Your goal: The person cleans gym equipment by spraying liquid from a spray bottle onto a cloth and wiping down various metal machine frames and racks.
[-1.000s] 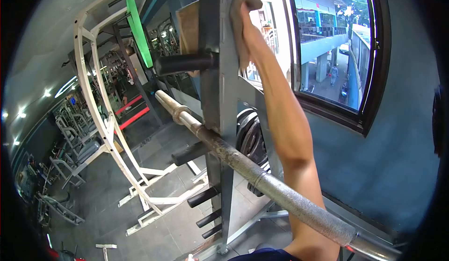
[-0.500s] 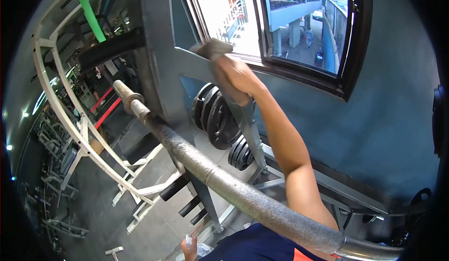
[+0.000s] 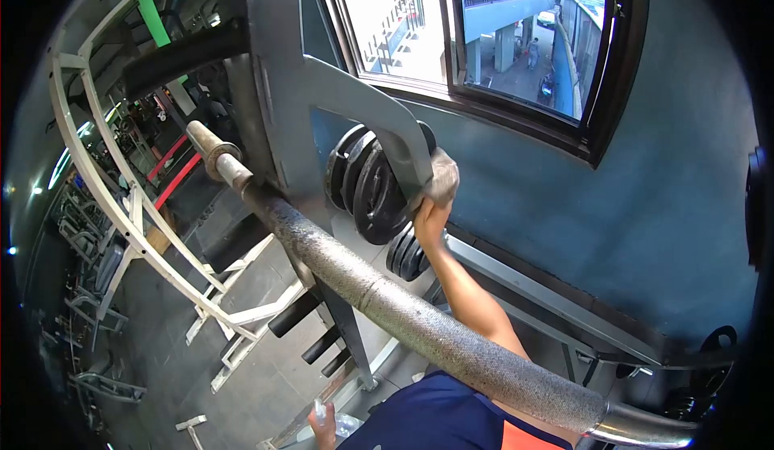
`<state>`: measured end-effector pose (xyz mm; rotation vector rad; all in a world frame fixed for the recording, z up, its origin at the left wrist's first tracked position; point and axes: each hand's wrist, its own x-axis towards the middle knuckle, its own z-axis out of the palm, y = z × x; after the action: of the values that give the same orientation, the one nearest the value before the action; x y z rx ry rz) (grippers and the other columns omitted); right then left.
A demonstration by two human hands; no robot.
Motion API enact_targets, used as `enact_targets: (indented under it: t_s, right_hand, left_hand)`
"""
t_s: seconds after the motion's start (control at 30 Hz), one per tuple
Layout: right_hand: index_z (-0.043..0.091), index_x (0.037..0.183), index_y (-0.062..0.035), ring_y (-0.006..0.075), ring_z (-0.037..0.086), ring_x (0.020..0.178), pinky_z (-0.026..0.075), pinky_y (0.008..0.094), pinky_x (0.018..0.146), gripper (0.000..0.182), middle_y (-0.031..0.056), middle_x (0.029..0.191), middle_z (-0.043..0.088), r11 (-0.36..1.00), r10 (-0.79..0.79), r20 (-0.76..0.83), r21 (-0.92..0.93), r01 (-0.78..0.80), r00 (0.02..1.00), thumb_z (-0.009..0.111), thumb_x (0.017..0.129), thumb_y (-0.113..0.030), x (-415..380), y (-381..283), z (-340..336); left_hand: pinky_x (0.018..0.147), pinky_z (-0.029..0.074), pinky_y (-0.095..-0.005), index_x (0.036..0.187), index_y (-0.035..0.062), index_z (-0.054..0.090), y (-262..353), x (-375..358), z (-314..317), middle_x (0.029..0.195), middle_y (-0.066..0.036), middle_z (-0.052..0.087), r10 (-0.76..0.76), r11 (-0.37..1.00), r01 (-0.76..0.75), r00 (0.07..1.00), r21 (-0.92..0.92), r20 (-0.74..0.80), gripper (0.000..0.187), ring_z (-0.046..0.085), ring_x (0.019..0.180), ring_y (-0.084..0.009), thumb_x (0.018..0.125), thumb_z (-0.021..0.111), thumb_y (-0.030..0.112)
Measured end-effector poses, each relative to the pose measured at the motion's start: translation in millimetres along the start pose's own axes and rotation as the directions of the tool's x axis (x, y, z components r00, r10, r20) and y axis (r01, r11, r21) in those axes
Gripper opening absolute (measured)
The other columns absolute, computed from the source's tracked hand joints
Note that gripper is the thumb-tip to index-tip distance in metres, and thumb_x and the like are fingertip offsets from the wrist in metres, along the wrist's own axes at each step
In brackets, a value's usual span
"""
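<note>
A grey cloth (image 3: 443,178) is pressed by my right hand (image 3: 432,218) against the curved end of the grey metal frame (image 3: 355,87), beside the black weight plates (image 3: 377,196). The fingers are wrapped round the cloth and partly hidden by it. Low in the view, my left hand (image 3: 323,427) is closed on a clear plastic bottle (image 3: 345,424), which my dark shirt partly covers. A knurled metal barbell (image 3: 419,325) crosses diagonally in front of my body and right arm.
White machine frame (image 3: 113,208) stands on the left, with black padded rollers (image 3: 294,313) nearer the middle. Above the plates is an open window (image 3: 524,55), with a person (image 3: 533,53) outside. A blue wall (image 3: 556,224) runs along the right.
My right hand has moved down and slightly right with the cloth, from the upper part of the frame to its curved end. My left hand has barely moved.
</note>
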<state>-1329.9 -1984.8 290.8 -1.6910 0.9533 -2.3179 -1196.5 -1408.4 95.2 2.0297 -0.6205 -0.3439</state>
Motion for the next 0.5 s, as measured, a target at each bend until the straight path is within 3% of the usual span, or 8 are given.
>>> enact_targets:
  t_s: [0.07, 0.13, 0.2, 0.27, 0.37, 0.4, 0.5]
  right_hand:
    - [0.059, 0.116, 0.0026, 0.0451, 0.056, 0.104, 0.041, 0.0521, 0.097, 0.036, 0.0237, 0.113, 0.061, 0.993, 0.084, 0.046, 0.077, -0.088, 0.995, 0.052, 0.095, -0.025, 3.8, -15.6, 4.1]
    - [0.057, 0.121, 0.0036, 0.0456, 0.052, 0.113, 0.038, 0.0541, 0.101, 0.044, 0.0256, 0.119, 0.057, 0.977, 0.163, 0.141, 0.115, -0.18, 0.976, 0.058, 0.091, -0.028, 36.2, -42.0, 18.4]
    - [0.056, 0.123, 0.0044, 0.0451, 0.048, 0.118, 0.04, 0.057, 0.098, 0.062, 0.0258, 0.125, 0.052, 0.955, -0.291, 0.11, -0.032, 0.296, 0.951, 0.073, 0.075, -0.031, 99.8, -85.3, 31.6]
    - [0.056, 0.122, 0.0048, 0.044, 0.045, 0.121, 0.041, 0.0571, 0.097, 0.078, 0.0261, 0.127, 0.048, 0.897, -0.413, 0.272, -0.045, 0.44, 0.869, 0.082, 0.057, -0.029, 149.8, -116.7, 42.5]
    - [0.058, 0.121, 0.0055, 0.0421, 0.047, 0.118, 0.042, 0.0558, 0.097, 0.083, 0.0247, 0.126, 0.049, 0.803, -0.543, 0.41, -0.001, 0.596, 0.733, 0.086, 0.051, -0.029, 176.7, -132.1, 42.0]
    - [0.059, 0.121, 0.0024, 0.0403, 0.049, 0.117, 0.043, 0.0532, 0.098, 0.078, 0.023, 0.127, 0.05, 0.808, -0.524, 0.469, 0.01, 0.589, 0.711, 0.086, 0.055, -0.029, 176.8, -118.5, 36.4]
    - [0.056, 0.125, 0.0004, 0.0425, 0.051, 0.114, 0.044, 0.052, 0.098, 0.068, 0.024, 0.127, 0.051, 0.936, -0.349, 0.329, 0.084, 0.341, 0.877, 0.082, 0.067, -0.024, 134.4, -74.9, 27.3]
  left_hand:
    - [0.053, 0.044, -0.0353, 0.075, 0.0026, 0.065, -10.4, -3.3, -0.1, 0.059, -0.004, 0.059, 0.123, 0.991, -0.121, 0.992, 0.058, -0.028, 0.03, 0.056, 0.056, -0.0143, 0.089, 0.073, 0.028]
    - [0.054, 0.044, -0.0367, 0.077, 0.0024, 0.067, -10.3, -8.2, -3.2, 0.061, -0.007, 0.061, 0.104, 0.992, -0.105, 0.994, 0.077, 0.021, 0.03, 0.058, 0.057, -0.0168, 0.088, 0.074, 0.03]
    - [0.055, 0.045, -0.0376, 0.078, 0.0023, 0.068, -0.5, -9.2, -3.5, 0.062, -0.009, 0.061, 0.085, 0.989, -0.089, 0.996, 0.116, 0.035, 0.031, 0.059, 0.058, -0.0188, 0.087, 0.074, 0.031]
    - [0.055, 0.045, -0.038, 0.078, 0.0022, 0.067, 8.7, -12.5, -3.4, 0.063, -0.01, 0.061, 0.063, 0.982, -0.064, 0.998, 0.177, 0.015, 0.032, 0.059, 0.058, -0.0205, 0.086, 0.075, 0.032]
    - [0.055, 0.045, -0.038, 0.075, 0.0019, 0.065, 9.1, -13.9, -3.9, 0.063, -0.011, 0.06, 0.078, 0.996, -0.079, 0.997, 0.037, 0.026, 0.034, 0.059, 0.057, -0.0226, 0.087, 0.074, 0.032]
    - [0.056, 0.045, -0.0374, 0.075, 0.0021, 0.065, 7.8, -17.6, -1.6, 0.063, -0.01, 0.06, 0.067, 0.995, -0.068, 0.998, 0.067, 0.017, 0.033, 0.058, 0.057, -0.0215, 0.086, 0.074, 0.032]
    - [0.057, 0.046, -0.0356, 0.075, 0.0025, 0.065, 1.2, -13.5, -9.5, 0.064, -0.007, 0.06, 0.055, 0.982, -0.055, 0.998, 0.181, 0.003, 0.032, 0.057, 0.058, -0.0183, 0.086, 0.074, 0.032]
